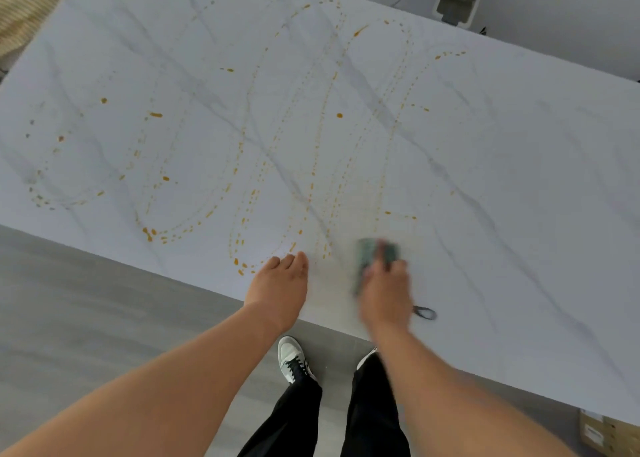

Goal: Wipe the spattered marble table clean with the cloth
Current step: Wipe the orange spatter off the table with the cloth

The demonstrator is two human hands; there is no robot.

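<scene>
The white marble table (pixel 519 179) with grey veins fills most of the view. Looping trails of orange-brown spatter (pixel 242 151) cover its left and middle. My right hand (pixel 386 290) presses a dark green cloth (pixel 375 254) onto the table near the front edge; hand and cloth are motion-blurred. A small dark loop (pixel 425 313) of the cloth trails out to the right of my wrist. My left hand (pixel 280 283) lies flat on the table's front edge, fingers together, just left of the cloth and holding nothing. The right part of the table shows no spatter.
Grey floor (pixel 86 300) runs along the table's near side, with my legs and shoes (pixel 292 358) below the hands. A cardboard box (pixel 606 436) sits at the lower right. A woven mat (pixel 24 6) lies at the far left, a grey stand base (pixel 457 3) beyond the table.
</scene>
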